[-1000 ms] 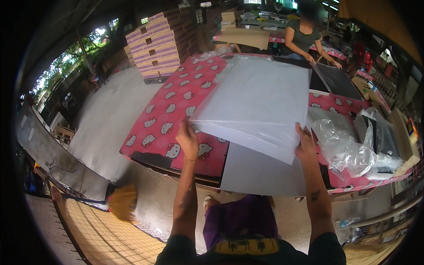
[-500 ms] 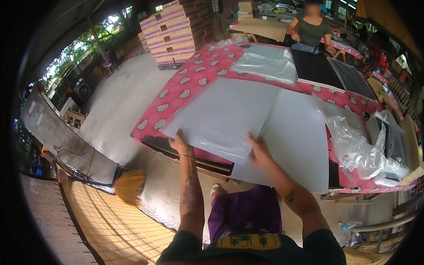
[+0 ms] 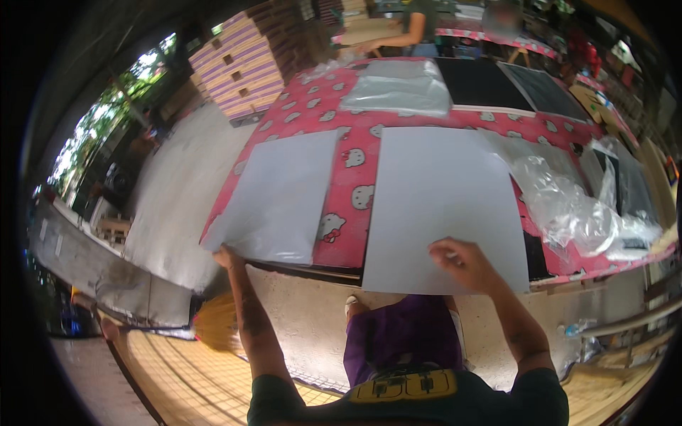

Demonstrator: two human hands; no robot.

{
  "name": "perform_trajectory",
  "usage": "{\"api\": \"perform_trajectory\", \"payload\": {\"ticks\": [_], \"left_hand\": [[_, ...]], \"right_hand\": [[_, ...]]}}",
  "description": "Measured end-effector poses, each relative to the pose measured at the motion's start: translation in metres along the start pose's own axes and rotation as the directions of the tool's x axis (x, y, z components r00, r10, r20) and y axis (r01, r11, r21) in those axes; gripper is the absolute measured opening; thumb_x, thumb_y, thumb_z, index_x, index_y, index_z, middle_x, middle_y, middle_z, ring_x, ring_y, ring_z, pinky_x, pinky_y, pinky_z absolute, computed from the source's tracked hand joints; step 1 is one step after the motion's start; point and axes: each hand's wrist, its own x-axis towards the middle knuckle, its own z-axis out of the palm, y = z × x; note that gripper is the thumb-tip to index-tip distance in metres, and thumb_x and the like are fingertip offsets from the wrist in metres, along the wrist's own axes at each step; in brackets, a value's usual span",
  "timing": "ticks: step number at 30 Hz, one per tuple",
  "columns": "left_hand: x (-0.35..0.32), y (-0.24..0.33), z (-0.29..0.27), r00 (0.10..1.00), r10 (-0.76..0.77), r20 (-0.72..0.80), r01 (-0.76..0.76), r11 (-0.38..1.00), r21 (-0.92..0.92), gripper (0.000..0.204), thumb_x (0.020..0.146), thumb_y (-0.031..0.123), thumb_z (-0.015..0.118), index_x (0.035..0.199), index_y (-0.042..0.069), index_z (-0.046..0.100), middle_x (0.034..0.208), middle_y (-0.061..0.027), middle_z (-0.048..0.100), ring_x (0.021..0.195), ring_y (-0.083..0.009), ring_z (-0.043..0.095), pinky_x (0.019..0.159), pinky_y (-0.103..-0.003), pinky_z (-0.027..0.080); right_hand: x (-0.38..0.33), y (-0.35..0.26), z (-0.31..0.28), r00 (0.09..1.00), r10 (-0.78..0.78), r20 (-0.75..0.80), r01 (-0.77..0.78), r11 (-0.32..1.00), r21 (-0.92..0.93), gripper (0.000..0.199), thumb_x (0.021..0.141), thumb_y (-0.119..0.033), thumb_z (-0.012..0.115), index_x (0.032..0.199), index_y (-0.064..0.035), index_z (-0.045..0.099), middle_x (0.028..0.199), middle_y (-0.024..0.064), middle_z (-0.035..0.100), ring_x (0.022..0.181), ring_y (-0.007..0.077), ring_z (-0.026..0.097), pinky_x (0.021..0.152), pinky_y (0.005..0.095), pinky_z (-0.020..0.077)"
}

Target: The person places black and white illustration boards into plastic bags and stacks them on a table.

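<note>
I see the fingers of the left hand at the near left corner of a plastic-covered white sheet; they touch the corner, but from my end I cannot tell whether the thumb grips it from beneath. The right hand is a little blurred on my feed, its fingers loosely curled with nothing visible in them, over the near part of a bare white sheet. Those 2 sheets lie side by side along the near edge of the table, the plastic-covered 1 on the left, with a strip of pink, cat-printed cover between them. Its film shines and wrinkles along the near edge. Just right of the bare sheet I have a heap of crumpled clear plastic. Across the table's far side I make out, from left to right, flat clear plastic, a black panel and a dark grey panel. Beyond it a co-worker stretches an arm to the left. Farther left I see stacked boxes on the concrete floor, and a straw broom sits low, left of the left forearm.
</note>
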Motion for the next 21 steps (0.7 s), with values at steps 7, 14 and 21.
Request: {"api": "perform_trajectory", "payload": {"ticks": [7,14,21], "left_hand": [[0.021,0.003,-0.009,0.988,-0.15,0.037,0.115,0.875,0.47,0.038,0.078,0.026,0.061,0.097,-0.006,0.063,0.081,-0.0231,0.063,0.073,-0.034,0.061,0.065,-0.047,0.049],[-0.186,0.102,0.062,0.897,0.417,0.147,-0.429,0.742,0.516,0.053,0.087,0.021,0.06,0.134,0.002,0.044,0.129,-0.0282,0.038,0.116,-0.0439,0.042,0.097,-0.052,0.036],[-0.331,0.215,0.077,0.678,0.293,0.674,-0.238,0.955,-0.176,0.049,0.084,0.006,0.062,0.131,0.002,0.046,0.13,-0.0131,0.045,0.119,-0.0297,0.047,0.102,-0.041,0.036]], "right_hand": [[-0.005,0.046,-0.103,0.799,-0.241,-0.551,-0.147,0.81,-0.567,0.039,0.081,-0.018,0.067,0.116,-0.0058,0.056,0.113,0.0166,0.058,0.105,0.0362,0.055,0.087,0.0435,0.0449],[-0.003,0.089,-0.177,0.425,-0.58,-0.694,-0.683,0.297,-0.667,0.063,0.077,-0.023,0.071,0.133,-0.0102,0.044,0.114,0.0196,0.058,0.104,0.0357,0.057,0.092,0.0503,0.0396],[0.029,0.018,-0.169,0.913,-0.207,-0.352,0.068,0.927,-0.37,0.017,0.086,-0.01,0.062,0.102,-0.0048,0.064,0.101,0.008,0.066,0.086,0.0211,0.065,0.068,0.0327,0.0525]]}}
